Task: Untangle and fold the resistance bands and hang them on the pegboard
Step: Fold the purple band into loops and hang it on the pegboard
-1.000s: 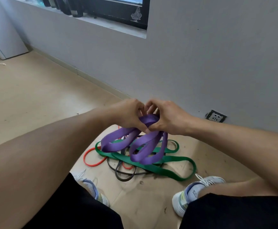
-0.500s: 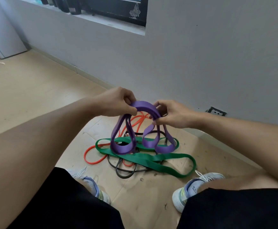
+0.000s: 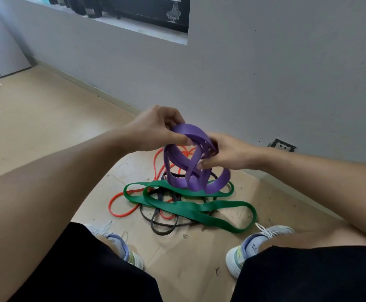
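A wide purple band [image 3: 191, 171] hangs in several loops between my hands, above the floor. My left hand [image 3: 155, 129] pinches its upper fold at the left. My right hand [image 3: 225, 152] grips the gathered strands at the right, fingers curled round them. Under it on the floor lies a tangle: a green band [image 3: 190, 207], a thin orange band [image 3: 121, 211] and a thin black band [image 3: 160, 228], crossing one another. No pegboard is in view.
The bands lie on brown cardboard [image 3: 188, 264] over the wooden floor. My two shoes [image 3: 249, 249] stand at either side of the tangle. A grey wall with a socket [image 3: 283, 146] is close behind, and a window sill [image 3: 138, 25] above.
The purple band's loops have been gathered closer together and swung right. My right hand has taken more strands into its grip; both hands stay at about the same height.
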A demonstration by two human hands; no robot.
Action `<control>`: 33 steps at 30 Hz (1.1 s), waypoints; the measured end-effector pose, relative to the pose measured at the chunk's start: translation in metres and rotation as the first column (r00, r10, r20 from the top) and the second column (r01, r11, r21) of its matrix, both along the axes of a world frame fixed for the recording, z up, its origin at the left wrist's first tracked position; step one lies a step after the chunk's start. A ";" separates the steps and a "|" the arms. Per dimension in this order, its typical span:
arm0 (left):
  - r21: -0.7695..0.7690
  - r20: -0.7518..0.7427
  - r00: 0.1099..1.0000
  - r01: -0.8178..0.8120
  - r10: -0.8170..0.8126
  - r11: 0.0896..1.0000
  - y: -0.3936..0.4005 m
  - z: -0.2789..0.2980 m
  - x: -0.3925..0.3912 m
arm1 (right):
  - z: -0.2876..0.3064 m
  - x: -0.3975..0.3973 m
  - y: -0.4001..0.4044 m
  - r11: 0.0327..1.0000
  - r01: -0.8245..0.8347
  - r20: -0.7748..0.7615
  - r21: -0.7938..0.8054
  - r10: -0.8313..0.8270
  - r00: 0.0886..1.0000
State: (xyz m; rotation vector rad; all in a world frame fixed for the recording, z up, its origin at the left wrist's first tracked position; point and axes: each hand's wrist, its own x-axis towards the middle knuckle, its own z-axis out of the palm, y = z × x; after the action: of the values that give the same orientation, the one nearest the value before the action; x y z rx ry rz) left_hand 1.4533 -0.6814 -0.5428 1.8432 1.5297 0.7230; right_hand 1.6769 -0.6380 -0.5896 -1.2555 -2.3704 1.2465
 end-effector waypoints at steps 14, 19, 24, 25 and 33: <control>0.039 -0.239 0.970 0.049 -0.038 0.998 0.003 -0.005 -0.005 | 0.010 0.011 0.007 0.999 0.036 -0.017 0.001 -0.036 0.999; 0.018 -0.243 0.969 0.049 -0.043 0.999 0.004 -0.011 -0.007 | 0.011 0.012 0.009 0.996 0.046 -0.018 0.074 -0.045 0.999; 0.026 -0.191 0.981 0.041 -0.036 0.999 0.006 -0.014 -0.006 | 0.013 0.011 0.009 0.986 0.067 -0.058 0.150 -0.059 0.997; 0.027 -0.184 0.982 0.043 -0.037 0.999 0.006 -0.014 -0.005 | 0.015 0.012 0.008 0.985 0.076 -0.072 0.155 -0.066 0.995; -0.008 -0.196 0.979 0.048 -0.048 0.999 0.007 -0.017 -0.003 | 0.026 0.013 0.005 0.971 0.104 -0.140 0.217 -0.074 0.987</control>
State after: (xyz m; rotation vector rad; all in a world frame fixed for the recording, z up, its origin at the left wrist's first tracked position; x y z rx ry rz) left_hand 1.4500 -0.6742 -0.5595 1.9908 1.6004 0.5289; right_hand 1.6904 -0.6330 -0.5639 -1.1590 -2.2602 0.9713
